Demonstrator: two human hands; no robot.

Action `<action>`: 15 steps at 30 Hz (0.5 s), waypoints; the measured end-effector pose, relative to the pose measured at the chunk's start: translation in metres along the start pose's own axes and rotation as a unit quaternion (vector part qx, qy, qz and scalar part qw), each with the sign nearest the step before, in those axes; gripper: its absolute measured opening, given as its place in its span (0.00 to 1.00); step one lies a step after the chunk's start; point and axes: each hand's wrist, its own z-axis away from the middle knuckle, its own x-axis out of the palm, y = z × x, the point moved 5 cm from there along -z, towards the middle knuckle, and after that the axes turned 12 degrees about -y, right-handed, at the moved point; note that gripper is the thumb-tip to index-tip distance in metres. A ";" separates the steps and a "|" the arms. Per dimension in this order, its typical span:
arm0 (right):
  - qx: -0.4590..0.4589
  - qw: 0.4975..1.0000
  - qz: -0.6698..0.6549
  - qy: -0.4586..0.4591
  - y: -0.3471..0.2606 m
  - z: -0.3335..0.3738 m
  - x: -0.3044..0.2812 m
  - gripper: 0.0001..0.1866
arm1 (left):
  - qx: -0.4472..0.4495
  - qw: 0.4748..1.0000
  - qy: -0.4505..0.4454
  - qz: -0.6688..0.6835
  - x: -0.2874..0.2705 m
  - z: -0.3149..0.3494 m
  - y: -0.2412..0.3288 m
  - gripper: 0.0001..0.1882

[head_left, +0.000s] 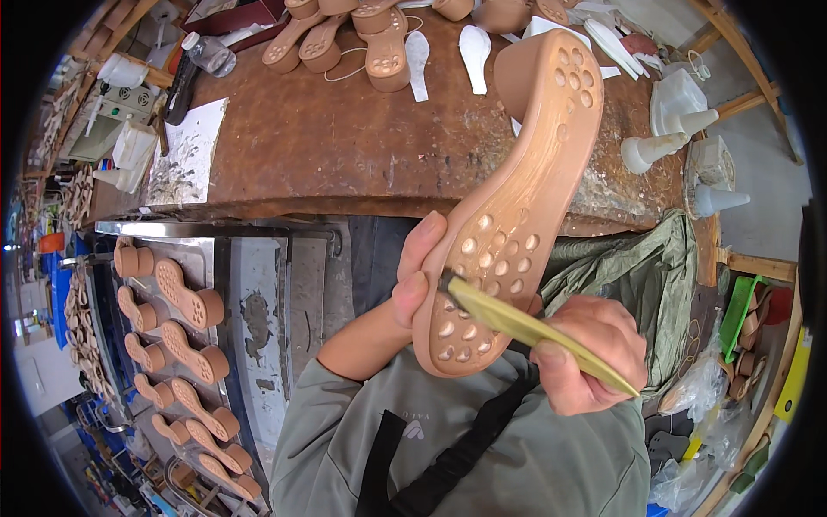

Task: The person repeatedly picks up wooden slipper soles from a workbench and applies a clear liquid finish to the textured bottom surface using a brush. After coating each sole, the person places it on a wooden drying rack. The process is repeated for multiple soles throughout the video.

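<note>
My left hand (415, 274) grips the edge of a tan high-heeled shoe sole (525, 194), its fingers showing at the left rim. The sole tilts upward, with the block heel at the far end. Round hollows cover its forefoot and heel seat, and a wet-looking shine runs along the middle. In my right hand (594, 353) is a flat brush (530, 327) with a yellow-green handle, pinched between thumb and fingers. Its dark tip is at the left edge of the forefoot, close to my left fingers; whether it touches is hard to tell.
A worn brown workbench (345, 146) lies ahead, with more heeled soles (386, 56) and white insole-shaped pieces (475, 56) at its far side. White nozzle bottles (650, 153) stand at right, a clear bottle (209, 54) far left. A metal rack (202, 258) at left bears several soles.
</note>
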 end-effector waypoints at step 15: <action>0.030 0.994 -0.017 -0.100 0.063 -0.008 -0.013 0.11 | 0.110 0.871 0.159 -0.452 -0.047 -0.002 0.036 0.46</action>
